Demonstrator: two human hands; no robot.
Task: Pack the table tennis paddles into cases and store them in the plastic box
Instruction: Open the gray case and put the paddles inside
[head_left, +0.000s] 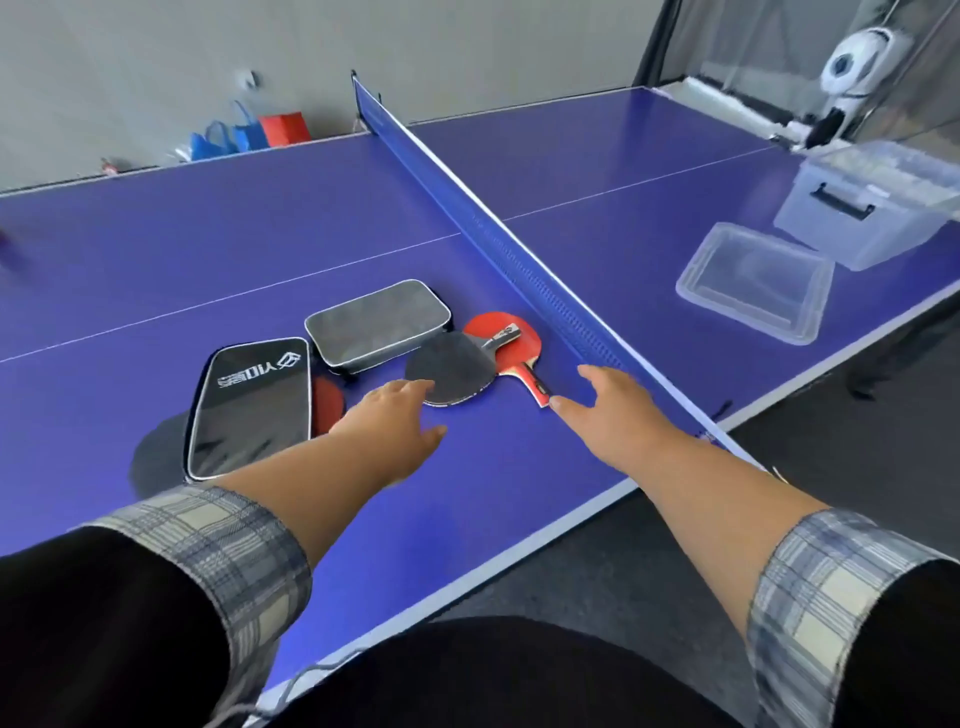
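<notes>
Right now I hold nothing, fingers (569, 410) of both hands loosely spread above the table (519, 467): the red paddle (519, 332) lies by the net (519, 260), its handle running toward five o'clock and ending just beside my right hand (615, 410), at its nine o'clock, the left hand (395, 415) farther off.

The left hand (397, 415), fingers extended, is just beside the black paddle (449, 369), which overlaps a red paddle (511, 335); the right hand (608, 402), fingers spread, is beside its handle. A grey case (376, 325) and black case (249, 408) lie left, the plastic box (872, 208) far right.
</notes>
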